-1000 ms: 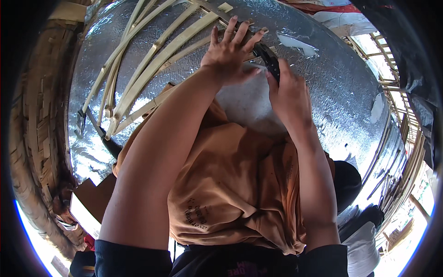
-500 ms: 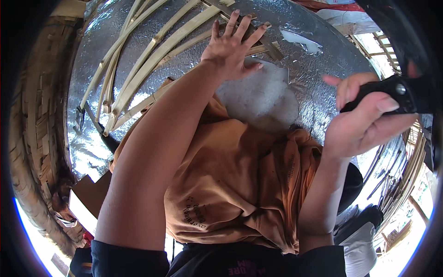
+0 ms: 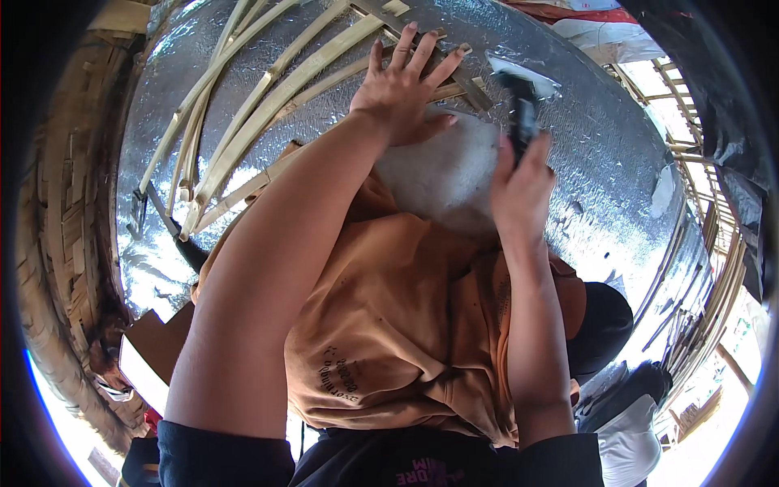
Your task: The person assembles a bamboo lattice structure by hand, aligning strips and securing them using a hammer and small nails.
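Observation:
My left hand (image 3: 399, 91) lies with fingers spread over the ends of several split bamboo strips (image 3: 284, 93) and a dark flat bar (image 3: 469, 85). Its fingers are apart and wrap round nothing. My right hand (image 3: 522, 191) is closed round the handle of a black-handled tool (image 3: 522, 114), held upright to the right of my left hand. The tool's far end is blurred, so its exact kind is unclear. Between my hands lies a whitish, rounded pad (image 3: 446, 166) on the silver foil sheet (image 3: 592, 154). A brown cloth garment (image 3: 381, 300) covers my lap.
A torn white scrap (image 3: 540, 79) lies on the foil beyond the tool. At the left stands a woven bamboo wall (image 3: 69, 211), with an open cardboard box (image 3: 158, 345) near it. Thin sticks (image 3: 698, 284) lie along the right side, near a black rounded thing (image 3: 602, 325).
My right hand has swung inward from the far right with the black-handled tool, to just right of the left hand. My left hand has barely shifted and stays spread over the bamboo.

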The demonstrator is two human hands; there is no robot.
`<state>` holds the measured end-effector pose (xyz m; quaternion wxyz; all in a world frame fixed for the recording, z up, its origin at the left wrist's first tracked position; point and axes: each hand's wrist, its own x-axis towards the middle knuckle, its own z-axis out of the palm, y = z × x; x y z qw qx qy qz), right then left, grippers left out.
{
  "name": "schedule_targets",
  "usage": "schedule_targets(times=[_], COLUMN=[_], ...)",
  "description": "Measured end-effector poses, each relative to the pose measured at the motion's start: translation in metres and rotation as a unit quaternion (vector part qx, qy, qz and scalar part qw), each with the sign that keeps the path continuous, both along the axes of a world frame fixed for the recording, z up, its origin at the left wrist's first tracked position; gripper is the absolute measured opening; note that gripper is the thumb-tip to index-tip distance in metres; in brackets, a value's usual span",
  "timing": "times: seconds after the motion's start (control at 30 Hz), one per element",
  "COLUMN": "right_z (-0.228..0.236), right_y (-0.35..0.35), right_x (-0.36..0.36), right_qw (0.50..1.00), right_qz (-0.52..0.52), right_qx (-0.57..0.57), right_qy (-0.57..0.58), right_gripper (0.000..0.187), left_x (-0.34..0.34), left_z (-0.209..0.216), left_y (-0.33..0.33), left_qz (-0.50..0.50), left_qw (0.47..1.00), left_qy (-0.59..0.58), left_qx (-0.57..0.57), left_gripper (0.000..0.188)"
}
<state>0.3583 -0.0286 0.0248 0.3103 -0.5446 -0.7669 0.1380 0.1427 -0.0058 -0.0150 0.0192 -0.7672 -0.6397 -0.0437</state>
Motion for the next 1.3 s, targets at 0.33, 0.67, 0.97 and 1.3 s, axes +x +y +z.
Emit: schedule_targets(times=[0.33,0.67,0.97,1.3], right_z=[0.009,0.007,0.039,0.017], right_y=[-0.006,0.002,0.011,0.009], right_x=[-0.011,-0.018,-0.036,-0.026], right_qw=[0.987,0.998,0.988,0.978], right_qz=[-0.043,0.027,-0.001,0.032], right_qx=[-0.119,-0.057,0.044,-0.088], right_qy=[-0.097,-0.031,0.151,-0.187], right_gripper=[0.024,0.029,0.03,0.025], left_x=[0.001,0.0,-0.001,0.006], left_z=[0.002,-0.002,0.019,0.038], left_y=[0.0,0.001,-0.003,0.004], left_qz=[0.013,0.002,-0.002,0.005], left_qw=[1.0,1.0,0.996,0.979], left_qy=[0.016,-0.002,0.012,0.023], left_qx=[-0.014,-0.003,-0.089,-0.202], left_gripper=[0.089,0.089,0.091,0.089])
